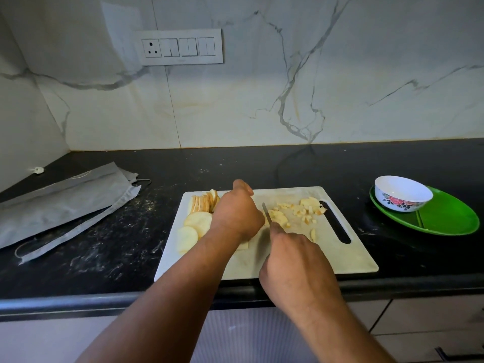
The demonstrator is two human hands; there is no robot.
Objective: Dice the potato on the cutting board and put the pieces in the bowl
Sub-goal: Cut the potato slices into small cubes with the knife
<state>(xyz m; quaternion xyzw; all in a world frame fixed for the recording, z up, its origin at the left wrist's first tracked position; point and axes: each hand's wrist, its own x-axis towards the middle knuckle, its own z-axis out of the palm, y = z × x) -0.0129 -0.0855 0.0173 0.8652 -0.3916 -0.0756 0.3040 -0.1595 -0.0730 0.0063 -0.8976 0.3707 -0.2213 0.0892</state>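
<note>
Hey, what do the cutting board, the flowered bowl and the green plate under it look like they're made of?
Cutting board: probably plastic; white, matte, thin, with a moulded handle slot. Bowl: glossy white with a printed rose, so ceramic or melamine; I can't tell which. Green plate: likely plastic or melamine, uniformly coloured and shiny.

Right hand [293, 258] gripping knife [267, 214] over potato dice [301, 212] on cutting board [340, 258], left hand [235, 213] beside slices [199, 218]
</note>
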